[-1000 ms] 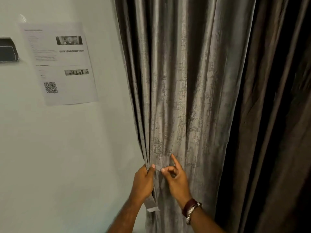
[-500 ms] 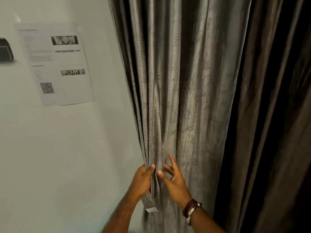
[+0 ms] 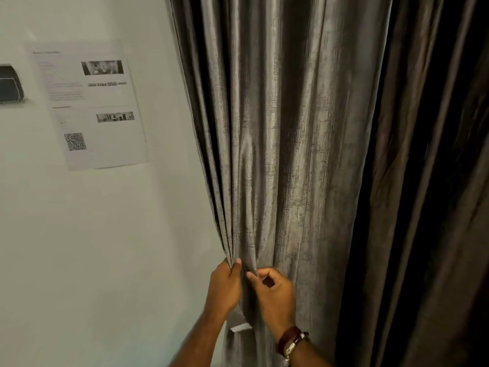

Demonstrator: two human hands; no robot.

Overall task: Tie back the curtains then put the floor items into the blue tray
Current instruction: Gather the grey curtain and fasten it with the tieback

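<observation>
Grey, slubby fabric is bunched between both of my hands at the curtain's [image 3: 277, 154] left edge, close beside the wall [image 3: 92, 247]. My left hand [image 3: 225, 284] has its fingers wrapped round the gathered pleats, thumb pressed on the front. My right hand [image 3: 272, 292] pinches a fold just beside it between thumb and forefinger, the other fingers curled in.

A pale strip [image 3: 238, 323], probably the tie-back band, hangs below my hands with its free end loose. I think the main risk is that the pleats slide out of my left grip while I reach down for that strip, since the cloth looks slick and heavy; the bundle would then spread again. Pinching only one fold with the right hand may also leave most of the panel ungathered.

Counted: one grey curtain panel in hand, one darker brown panel [image 3: 423, 181] at the right, one pale strip, one printed sheet [image 3: 92, 107] on the wall, one dark fitting [image 3: 9, 83] at the wall's left edge, one wristwatch [image 3: 291, 341]. No blue tray or floor items are in view.
</observation>
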